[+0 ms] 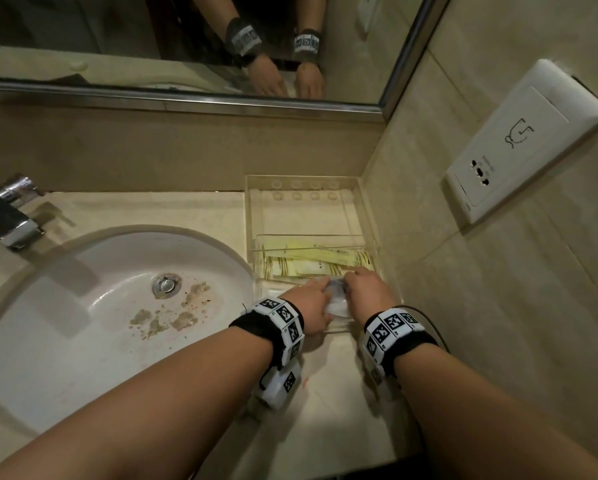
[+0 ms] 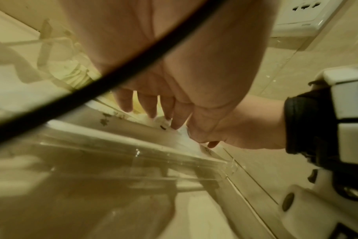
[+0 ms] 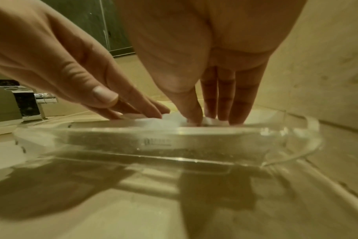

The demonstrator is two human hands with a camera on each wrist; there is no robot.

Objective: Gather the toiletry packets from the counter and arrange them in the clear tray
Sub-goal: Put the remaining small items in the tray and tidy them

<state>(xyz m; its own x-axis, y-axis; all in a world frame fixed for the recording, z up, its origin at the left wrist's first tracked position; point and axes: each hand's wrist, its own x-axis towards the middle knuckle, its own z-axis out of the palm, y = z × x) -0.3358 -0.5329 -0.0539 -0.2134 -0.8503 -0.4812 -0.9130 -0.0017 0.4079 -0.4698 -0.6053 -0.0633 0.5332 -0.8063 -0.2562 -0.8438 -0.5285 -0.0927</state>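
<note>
The counter (image 1: 193, 209) around the sink (image 1: 117, 306) shows no loose packets; the clear tray (image 1: 252, 216) already holds yellow packets (image 1: 311, 261) in its middle section; both hands, left (image 1: 309, 303) and right (image 1: 368, 292), press a white packet (image 1: 337, 306) flat, fingers straight, into the near section; little seems left.

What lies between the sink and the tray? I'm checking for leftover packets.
Only a bare strip of counter separates the sink from the tray; no packets show there in the head view.
</note>
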